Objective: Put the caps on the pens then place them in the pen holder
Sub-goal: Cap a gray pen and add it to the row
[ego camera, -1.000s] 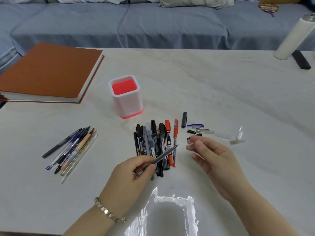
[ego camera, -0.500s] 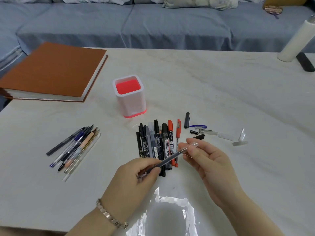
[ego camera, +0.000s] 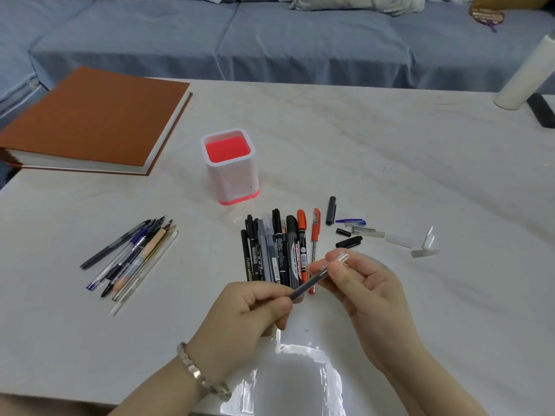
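My left hand (ego camera: pixel 250 313) grips the lower end of a dark grey pen (ego camera: pixel 307 285) held slanting above the table. My right hand (ego camera: pixel 365 288) pinches a clear cap (ego camera: pixel 341 257) that sits over the pen's tip. Behind the hands lies a row of capped pens and markers (ego camera: pixel 280 250), black, grey and orange. A bundle of uncapped pens (ego camera: pixel 132 256) lies to the left. Several loose caps (ego camera: pixel 354 232), black, blue and clear, are scattered to the right of the row. The white pen holder (ego camera: pixel 229 168) with a red inside stands upright behind the row, with nothing in it.
A thick brown book (ego camera: pixel 93 121) lies at the table's far left. A white cylinder (ego camera: pixel 525 76) and a black object (ego camera: pixel 542 109) stand at the far right edge. A blue sofa (ego camera: pixel 270 34) runs behind the table. Glare shines on the table (ego camera: pixel 420 151) near my wrists.
My right hand brought the clear cap to the pen tip and slid it on. The left hand kept its hold on the pen and lifted slightly.
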A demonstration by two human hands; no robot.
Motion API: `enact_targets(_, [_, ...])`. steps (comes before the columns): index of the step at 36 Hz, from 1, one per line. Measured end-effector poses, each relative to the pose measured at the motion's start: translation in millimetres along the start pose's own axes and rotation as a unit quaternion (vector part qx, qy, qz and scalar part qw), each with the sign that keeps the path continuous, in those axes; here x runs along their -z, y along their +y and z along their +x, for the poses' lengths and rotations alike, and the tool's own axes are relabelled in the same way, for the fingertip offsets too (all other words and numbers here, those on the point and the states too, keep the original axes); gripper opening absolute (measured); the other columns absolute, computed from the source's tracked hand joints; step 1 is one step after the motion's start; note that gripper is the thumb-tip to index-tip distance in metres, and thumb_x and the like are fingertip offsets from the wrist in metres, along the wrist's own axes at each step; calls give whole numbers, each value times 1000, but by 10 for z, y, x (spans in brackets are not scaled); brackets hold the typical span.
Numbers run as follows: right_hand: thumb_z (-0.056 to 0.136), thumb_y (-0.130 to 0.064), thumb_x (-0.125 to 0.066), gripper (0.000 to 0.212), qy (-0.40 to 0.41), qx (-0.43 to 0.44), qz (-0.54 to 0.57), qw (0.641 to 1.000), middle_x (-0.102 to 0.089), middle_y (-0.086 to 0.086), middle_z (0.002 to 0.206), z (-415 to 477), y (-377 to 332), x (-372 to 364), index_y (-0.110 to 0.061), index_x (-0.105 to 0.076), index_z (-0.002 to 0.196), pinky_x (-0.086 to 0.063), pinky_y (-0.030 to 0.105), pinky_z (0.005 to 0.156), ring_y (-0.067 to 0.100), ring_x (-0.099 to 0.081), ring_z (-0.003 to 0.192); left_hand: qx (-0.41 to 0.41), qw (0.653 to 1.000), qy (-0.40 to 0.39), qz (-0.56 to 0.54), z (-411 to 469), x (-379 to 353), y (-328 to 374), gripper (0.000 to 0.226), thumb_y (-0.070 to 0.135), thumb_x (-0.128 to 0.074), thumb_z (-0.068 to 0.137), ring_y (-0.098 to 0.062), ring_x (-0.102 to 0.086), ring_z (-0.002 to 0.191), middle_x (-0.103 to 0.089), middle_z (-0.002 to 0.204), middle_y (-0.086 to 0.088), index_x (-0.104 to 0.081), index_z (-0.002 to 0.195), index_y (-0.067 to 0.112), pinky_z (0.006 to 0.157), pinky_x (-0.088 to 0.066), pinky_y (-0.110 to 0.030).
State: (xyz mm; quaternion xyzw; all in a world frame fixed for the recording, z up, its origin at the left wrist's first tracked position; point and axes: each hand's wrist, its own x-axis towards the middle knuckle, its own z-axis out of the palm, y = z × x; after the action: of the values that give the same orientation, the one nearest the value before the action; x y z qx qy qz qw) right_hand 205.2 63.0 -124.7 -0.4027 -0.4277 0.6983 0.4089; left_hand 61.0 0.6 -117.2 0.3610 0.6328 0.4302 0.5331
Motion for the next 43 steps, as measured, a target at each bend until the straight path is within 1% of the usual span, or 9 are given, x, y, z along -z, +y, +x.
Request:
enact_targets(4, [83,-5,-58,10,33,-9,-6,999,-73,7,71,42,40,-64,-10,-66,79,-55,25,74,16,-67,71,18,999,16,-46,44,-25,-49,30,-8,-51,83,-6,-29,32,-53,42,3,-70,70,11,32,-24,-11])
enact_targets(11, [83,-2,-59,15,-1,-59,-43,997,-71,0,69,130,203,-275,-16,-63,84,-52,12,60,5,-64,63,-84,986,56,132,92,122,-191,26,14,-64,81,-2,-53,49,-65,56,9,-69,70,37,51,-43,-14])
enact_targets(14, [85,-5,-57,21,14,-34,-126,991,-69,2,71,303,238,-338,-26,-57,87,-50,13,55,-1,-62,57,-115,944,103,292,110,343,-307,14,33,-55,84,1,-57,72,-63,77,15,-65,76,36,66,-42,-12])
enact_targets(16, [86,-10,-57,27,30,3,-225,974,-68,3,75,429,254,-359,-32,-47,98,-46,11,58,-4,-56,53,-143,895,167,388,129,546,-385,28,38,-46,82,-4,-59,78,-62,87,12,-69,84,22,71,-43,-17])
enact_targets(22, [85,-13,-56,7,-43,127,-460,878,-51,-6,64,715,277,-590,-18,-59,87,-29,0,78,4,-50,62,-99,809,303,494,192,1100,-614,31,17,-48,73,-37,-64,83,-67,94,-17,-68,90,2,73,-52,-44])
enact_targets(28, [89,-13,-49,32,-148,145,-582,786,-45,7,115,821,558,-793,-9,-54,121,-28,10,86,17,-49,98,-63,795,330,505,231,1318,-742,21,1,-55,66,-42,-59,73,-64,83,-22,-64,85,-3,64,-51,-43])
enact_targets(32, [84,-15,-54,20,-143,184,-681,694,-55,14,98,791,678,-802,-6,-67,97,-46,41,88,34,-51,94,-54,807,325,490,272,1337,-804,24,-7,-64,68,-43,-56,80,-63,88,-24,-63,92,-4,71,-48,-45])
enact_targets(35, [66,-19,-61,12,-107,214,-689,684,-58,9,71,766,721,-760,-10,-69,67,-54,41,61,32,-56,69,-42,821,313,476,293,1337,-788,23,1,-60,76,-40,-54,89,-59,95,-22,-62,99,-2,73,-48,-44])
enact_targets(43, [72,-20,-62,15,-135,245,-642,713,-61,5,86,608,682,-510,-16,-71,83,-44,29,79,24,-51,91,-68,807,270,520,353,1277,-741,7,1,-69,68,-35,-57,60,-57,76,-18,-63,73,2,44,-42,-33])
